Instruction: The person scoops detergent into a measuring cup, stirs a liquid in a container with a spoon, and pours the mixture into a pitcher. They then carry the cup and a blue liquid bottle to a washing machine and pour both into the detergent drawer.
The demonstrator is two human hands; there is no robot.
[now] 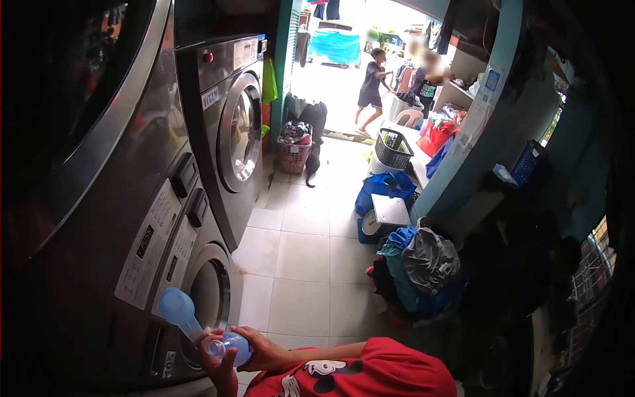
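Observation:
Low in the head view, my left hand is closed around the handle of a light blue scoop, its rounded end pointing up and left. My right hand grips a small translucent bottle with bluish contents. The bottle lies tilted, and its clear round mouth faces my left fingers, which are against or very near it. Both hands are in front of the lower washing machine door. My red sleeve shows at the bottom.
A second stacked machine stands beyond. Ahead on the tiled floor are a pink laundry basket and a dark cat. Piled clothes, a scale and a grey basket line the right. Two people are near the bright doorway.

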